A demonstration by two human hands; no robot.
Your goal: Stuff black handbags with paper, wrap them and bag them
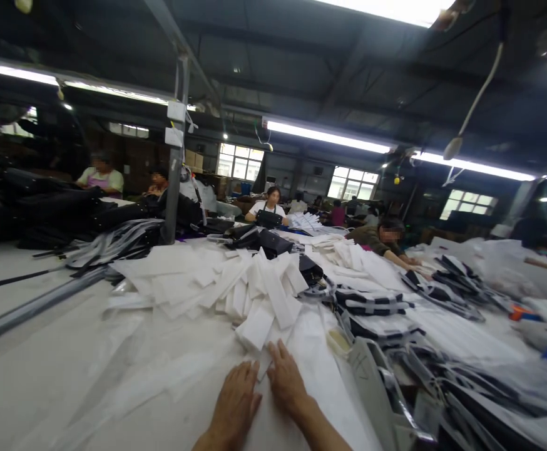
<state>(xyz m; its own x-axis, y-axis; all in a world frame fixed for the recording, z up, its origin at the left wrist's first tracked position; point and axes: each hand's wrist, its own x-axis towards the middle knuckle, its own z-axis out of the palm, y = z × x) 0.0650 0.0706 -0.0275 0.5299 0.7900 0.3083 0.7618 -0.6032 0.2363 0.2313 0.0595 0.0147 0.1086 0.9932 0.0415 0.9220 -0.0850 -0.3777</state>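
My left hand (236,398) lies flat on the pale tabletop (127,407), its fingers stretched forward. Close beside it, my right hand (286,379) reaches to the near edge of a heap of white strips (250,288). Its fingers are extended and rest on or beside a small white piece between the two hands; no grip around it shows. The heap's flat, rectangular pieces overlap at many angles and look like foam or soft sheet. Parts of the picture are blurred.
To my right stand a grey box-like machine (377,382) and a small yellowish dish (339,343). Black-and-white strapped pieces (372,304) lie beyond. A metal post (176,163) rises at the left, near bundled straps (118,241). Co-workers sit or lean across the tables.
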